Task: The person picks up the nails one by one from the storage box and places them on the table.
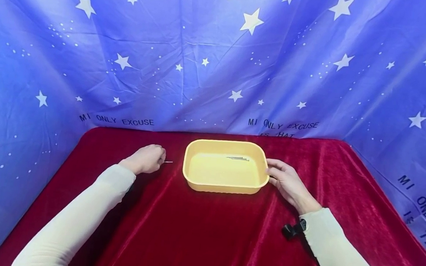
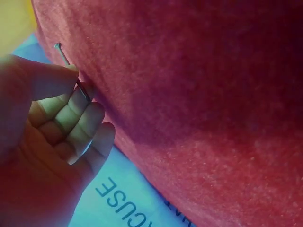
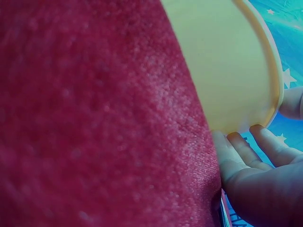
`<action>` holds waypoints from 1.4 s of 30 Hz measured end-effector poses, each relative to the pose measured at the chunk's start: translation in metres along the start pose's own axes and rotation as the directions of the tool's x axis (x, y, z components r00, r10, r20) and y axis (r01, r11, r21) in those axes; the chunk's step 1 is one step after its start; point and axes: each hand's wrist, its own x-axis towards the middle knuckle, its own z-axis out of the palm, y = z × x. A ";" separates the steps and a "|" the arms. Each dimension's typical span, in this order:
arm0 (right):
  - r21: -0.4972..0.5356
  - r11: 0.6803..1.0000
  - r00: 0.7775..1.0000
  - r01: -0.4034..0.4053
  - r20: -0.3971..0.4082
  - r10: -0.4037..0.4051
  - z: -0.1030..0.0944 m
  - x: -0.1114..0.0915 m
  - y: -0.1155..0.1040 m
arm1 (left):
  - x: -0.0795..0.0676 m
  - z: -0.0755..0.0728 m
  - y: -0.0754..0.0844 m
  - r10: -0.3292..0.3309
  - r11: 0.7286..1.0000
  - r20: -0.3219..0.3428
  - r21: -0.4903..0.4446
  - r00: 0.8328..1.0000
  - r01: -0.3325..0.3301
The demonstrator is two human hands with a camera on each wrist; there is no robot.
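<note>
Red velvet [image 1: 204, 233] | left grip [image 1: 147, 158]: pinching slim, grey, wide-headed nail [image 2: 64, 57] | right grip [image 1: 289, 183]: unclenched, touching tray [image 1: 227, 189]

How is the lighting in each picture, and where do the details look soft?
Head view: bright, with sheen streaking the red cloth, and the nails in the yellow tray thin but discernible; left wrist view: dimmer, with the left hand partly shaded; right wrist view: the red cloth soft and grainy.
</note>
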 end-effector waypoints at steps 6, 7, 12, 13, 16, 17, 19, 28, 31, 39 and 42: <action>0.002 1.000 1.000 -0.001 0.000 0.001 0.001 0.000 0.000 | 0.001 0.003 0.000 -0.012 1.000 -0.009 -0.005 1.000 0.012; 0.003 1.000 1.000 0.001 0.003 -0.001 0.000 0.000 0.000 | 0.001 0.004 0.000 -0.014 1.000 -0.010 -0.006 1.000 0.014; 0.003 1.000 1.000 -0.002 -0.002 0.002 0.000 0.000 0.000 | 0.002 0.005 -0.001 0.003 1.000 -0.022 -0.004 1.000 -0.003; 0.002 1.000 1.000 0.000 0.000 0.000 0.000 0.000 0.000 | 0.002 0.005 -0.001 0.005 1.000 -0.024 -0.003 1.000 -0.005; -0.003 1.000 1.000 0.006 0.008 -0.006 0.000 0.000 0.000 | 0.002 0.005 -0.001 0.000 1.000 -0.027 -0.001 1.000 0.000; -0.004 1.000 1.000 0.010 0.010 -0.010 0.000 0.000 0.000 | 0.002 0.005 -0.001 -0.002 1.000 -0.027 -0.001 1.000 0.002; -0.004 1.000 1.000 0.014 0.009 -0.014 0.000 0.001 0.000 | 0.002 0.005 -0.001 -0.005 1.000 -0.028 -0.003 1.000 0.005; -0.003 1.000 1.000 -0.002 -0.001 0.002 0.000 0.000 0.000 | 0.002 0.006 -0.001 0.000 1.000 -0.034 -0.030 0.999 -0.001; -0.007 1.000 1.000 0.005 0.005 -0.005 0.000 0.000 0.000 | 0.002 0.005 -0.001 -0.007 0.999 -0.028 -0.037 1.000 0.006; 0.012 1.000 1.000 0.010 0.023 -0.011 -0.001 0.001 0.001 | 0.004 0.002 0.000 0.002 0.998 -0.025 -0.069 1.000 -0.004; 0.012 1.000 1.000 0.007 0.021 -0.008 -0.001 0.001 0.002 | 0.006 0.000 0.003 -0.003 0.996 -0.024 -0.087 1.000 0.001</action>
